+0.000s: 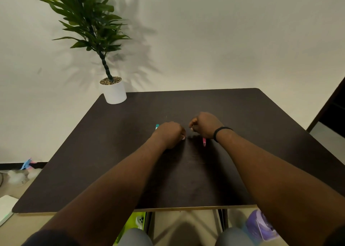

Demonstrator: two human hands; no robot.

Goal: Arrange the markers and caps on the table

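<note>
Dark table (115, 152) under two curled hands: left hand (170, 133) and right hand (205, 125) pinch a thin wire (188, 137).

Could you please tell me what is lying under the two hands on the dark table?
A teal piece pokes out beside the left hand, and a pink piece below the right hand. A thin dark strand runs between them. The hands cover the rest.

My dark brown wooden table (112, 152) has a white potted plant (113, 91), teal clip (157, 126) and pink clip (204, 141) on it.
</note>
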